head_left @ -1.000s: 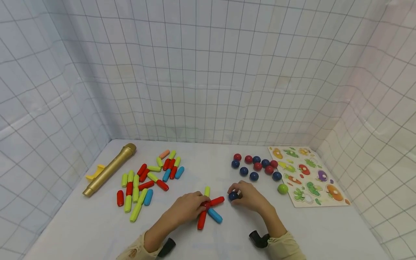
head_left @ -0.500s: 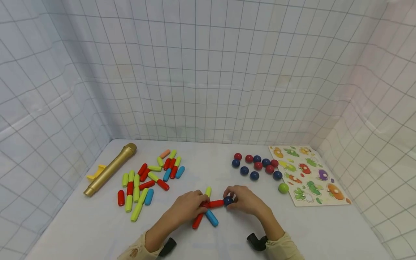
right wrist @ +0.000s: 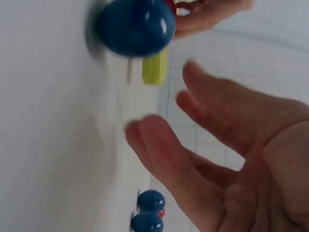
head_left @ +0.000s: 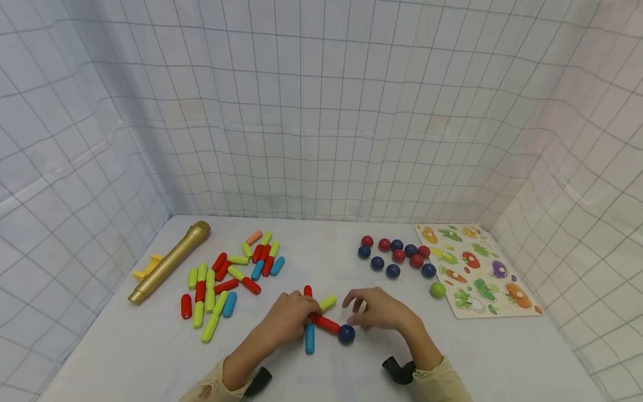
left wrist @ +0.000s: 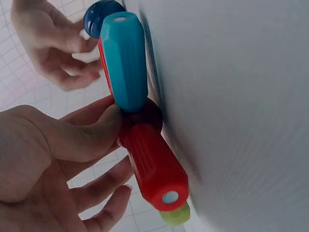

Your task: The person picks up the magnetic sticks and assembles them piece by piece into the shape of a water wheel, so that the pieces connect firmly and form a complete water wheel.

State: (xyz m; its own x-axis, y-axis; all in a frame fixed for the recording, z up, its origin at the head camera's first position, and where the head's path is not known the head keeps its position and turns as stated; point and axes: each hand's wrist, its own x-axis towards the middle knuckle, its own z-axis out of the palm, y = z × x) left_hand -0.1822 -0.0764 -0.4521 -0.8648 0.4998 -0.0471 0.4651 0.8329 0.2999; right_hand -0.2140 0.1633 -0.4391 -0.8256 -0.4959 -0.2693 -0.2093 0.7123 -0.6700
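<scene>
My left hand [head_left: 288, 318] grips a star of building rods at its centre, where a dark red ball [left wrist: 147, 116] joins them. From that hub stick out a light blue rod [head_left: 310, 339], a yellow-green rod [head_left: 329, 302] and red rods, one of them [left wrist: 157, 166] toward the left wrist camera. The red rod [head_left: 328, 324] pointing to the lower right carries a dark blue ball [head_left: 346, 334] on its outer end. Just beside that ball, my right hand [head_left: 379, 310] is held with fingers spread and loosely bent, nothing between them. The left fingers partly cover the hub.
Several loose and joined rods [head_left: 210, 293] lie on the left, beside a gold toy microphone [head_left: 171, 262] and a yellow piece [head_left: 148, 267]. At the back right are several red and blue balls [head_left: 398, 255], a green ball [head_left: 437, 290] and a vegetable puzzle board [head_left: 482, 307].
The right hand has brought the blue ball to the red rod's end and let go of it. The star has turned clockwise under the left hand, taking the ball toward the lower right.
</scene>
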